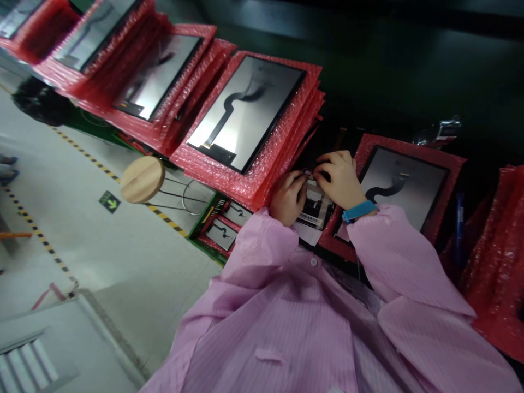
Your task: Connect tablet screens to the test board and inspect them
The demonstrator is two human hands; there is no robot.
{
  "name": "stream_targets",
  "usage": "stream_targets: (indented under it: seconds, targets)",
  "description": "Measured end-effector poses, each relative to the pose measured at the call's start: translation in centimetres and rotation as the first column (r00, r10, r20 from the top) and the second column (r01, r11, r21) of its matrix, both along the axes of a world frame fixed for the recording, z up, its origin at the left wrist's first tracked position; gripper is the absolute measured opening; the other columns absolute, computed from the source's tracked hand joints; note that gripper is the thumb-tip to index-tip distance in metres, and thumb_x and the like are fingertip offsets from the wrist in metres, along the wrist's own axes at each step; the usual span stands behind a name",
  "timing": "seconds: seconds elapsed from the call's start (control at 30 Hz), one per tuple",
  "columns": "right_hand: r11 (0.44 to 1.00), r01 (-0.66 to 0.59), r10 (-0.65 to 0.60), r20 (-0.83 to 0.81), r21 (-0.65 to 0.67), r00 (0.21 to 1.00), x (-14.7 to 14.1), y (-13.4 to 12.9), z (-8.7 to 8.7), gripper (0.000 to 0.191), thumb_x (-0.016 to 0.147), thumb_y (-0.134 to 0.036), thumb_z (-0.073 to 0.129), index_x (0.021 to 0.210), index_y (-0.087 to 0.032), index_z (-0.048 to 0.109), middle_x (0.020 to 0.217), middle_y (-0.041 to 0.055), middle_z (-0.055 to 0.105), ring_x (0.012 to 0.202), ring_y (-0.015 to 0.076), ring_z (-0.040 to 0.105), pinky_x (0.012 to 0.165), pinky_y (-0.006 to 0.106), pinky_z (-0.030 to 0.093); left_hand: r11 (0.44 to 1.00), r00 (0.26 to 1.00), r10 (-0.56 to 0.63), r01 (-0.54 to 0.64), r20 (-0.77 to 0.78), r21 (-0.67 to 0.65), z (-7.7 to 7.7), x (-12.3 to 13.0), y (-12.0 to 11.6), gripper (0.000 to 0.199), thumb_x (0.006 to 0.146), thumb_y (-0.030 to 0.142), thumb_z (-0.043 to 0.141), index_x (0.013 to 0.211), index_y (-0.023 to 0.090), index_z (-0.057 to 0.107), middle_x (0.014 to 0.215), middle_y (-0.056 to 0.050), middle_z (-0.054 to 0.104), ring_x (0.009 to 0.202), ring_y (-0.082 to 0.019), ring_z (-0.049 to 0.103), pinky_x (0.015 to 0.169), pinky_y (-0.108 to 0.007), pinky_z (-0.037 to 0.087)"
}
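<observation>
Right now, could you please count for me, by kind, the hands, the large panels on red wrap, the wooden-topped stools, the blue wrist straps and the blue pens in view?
Hands: 2 (left hand, right hand)
Large panels: 5, two of them cut off by the frame
Wooden-topped stool: 1
Blue wrist strap: 1
Blue pen: 1
Total: 10

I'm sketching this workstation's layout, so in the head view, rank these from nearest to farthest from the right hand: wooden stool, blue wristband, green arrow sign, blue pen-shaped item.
From the right hand:
1. Blue wristband: worn just behind it.
2. Blue pen-shaped item: off to the right.
3. Wooden stool: well to the left.
4. Green arrow sign: farther left, past the stool.
</observation>
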State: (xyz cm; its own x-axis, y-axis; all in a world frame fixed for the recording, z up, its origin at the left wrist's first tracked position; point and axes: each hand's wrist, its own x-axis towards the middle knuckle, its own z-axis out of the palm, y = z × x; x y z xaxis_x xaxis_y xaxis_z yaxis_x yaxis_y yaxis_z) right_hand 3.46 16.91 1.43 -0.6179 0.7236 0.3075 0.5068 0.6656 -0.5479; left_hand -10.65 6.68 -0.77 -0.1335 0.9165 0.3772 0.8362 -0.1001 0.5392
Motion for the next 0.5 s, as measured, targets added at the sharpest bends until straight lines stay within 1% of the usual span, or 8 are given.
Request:
stream_targets:
  seconds: [0.13,0.3,0.5]
  targets:
    - [1.000,0.010,-0.010,-0.015,0.000,1.000,0.01,-0.03,-0.09,0.020,0.089,-0.024,0.055,0.084,-0.021,0.074,0.112,0.0073,0.067,0.113,0.0300,0.046,0.098,0.052,0.039,1.000,1.000,0.000,0.000,0.008,0.017,0.09,0.04,0.02,0.031,0.097,0.020,0.044,0.118,0.013,0.065,0.122,-0.012,0.063,0.118,-0.019,0.058,0.107,-0.036,0.049]
    - [1.000,-0.002,0.002,0.010,-0.013,1.000,0.01,0.01,-0.03,0.022,0.090,-0.024,0.053,0.085,-0.022,0.074,0.113,0.0081,0.067,0.115,0.0304,0.047,0.099,0.055,0.038,1.000,1.000,0.007,-0.007,-0.003,0.000,0.07,0.02,0.05,0.031,0.097,0.021,0.043,0.119,0.016,0.064,0.124,-0.010,0.063,0.118,-0.018,0.059,0.107,-0.035,0.049]
    - [1.000,-0.004,0.005,0.029,-0.013,1.000,0.02,0.02,0.08,0.021,0.091,-0.023,0.054,0.085,-0.021,0.074,0.114,0.0069,0.067,0.116,0.0295,0.047,0.100,0.053,0.038,1.000,1.000,0.013,-0.012,-0.025,0.008,0.13,0.08,0.02,0.031,0.097,0.020,0.043,0.119,0.014,0.064,0.123,-0.011,0.063,0.118,-0.019,0.059,0.106,-0.034,0.049]
